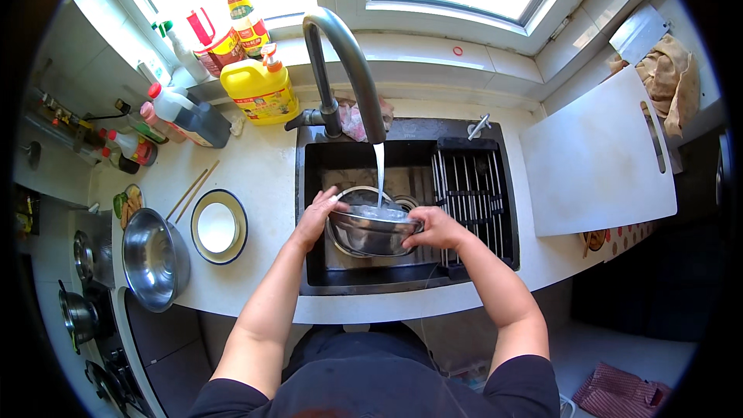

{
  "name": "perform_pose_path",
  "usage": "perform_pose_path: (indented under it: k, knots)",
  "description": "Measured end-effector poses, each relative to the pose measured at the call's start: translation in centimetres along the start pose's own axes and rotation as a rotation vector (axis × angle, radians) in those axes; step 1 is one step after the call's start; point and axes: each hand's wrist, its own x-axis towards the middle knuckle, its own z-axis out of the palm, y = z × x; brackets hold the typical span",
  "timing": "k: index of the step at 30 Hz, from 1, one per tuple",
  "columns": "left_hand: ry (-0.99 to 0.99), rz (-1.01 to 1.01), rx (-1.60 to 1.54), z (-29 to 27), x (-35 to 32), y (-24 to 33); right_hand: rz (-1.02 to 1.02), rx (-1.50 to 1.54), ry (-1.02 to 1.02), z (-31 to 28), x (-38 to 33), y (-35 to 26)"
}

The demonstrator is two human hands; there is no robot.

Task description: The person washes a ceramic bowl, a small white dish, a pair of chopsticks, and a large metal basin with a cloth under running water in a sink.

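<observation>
- Large steel bowl (155,258) at 9 o'clock of the sink, tilted on the counter (263,178) edge, near the stove.
- White dish with a dark rim (219,227) just beside it; chopsticks (193,190) at its 11 o'clock.
- Left hand (316,217) curled onto the 9 o'clock rim of the metal bowl (373,230), fingers closed over the edge.
- Metal bowl held inside the sink (402,263), above the basin floor, directly under the faucet (348,62); water stream (379,174) lands in it.
- Right hand (436,228) grips the 3 o'clock rim, fingers wrapped shut.
- Dark rack (472,193) at 3 o'clock of the bowl; white cutting board (596,162) beyond.
- Risk, judged: the bowl gets heavier as it fills; wet rim could slip, tipping water over the 6 o'clock sink edge.
- Risk, judged: stream striking the curved wall may splash the counter.
</observation>
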Motion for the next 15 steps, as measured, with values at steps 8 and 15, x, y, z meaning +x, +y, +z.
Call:
perform_pose_path:
  k: [8,15]
  knots:
    - [0.238,-0.042,0.203,1.2,0.9,1.0,0.006,0.622,0.315,-0.4,2.0,1.8]
    - [0.519,-0.057,0.414,5.0,0.7,1.7,-0.329,-0.486,0.58,7.1,3.8,-2.3]
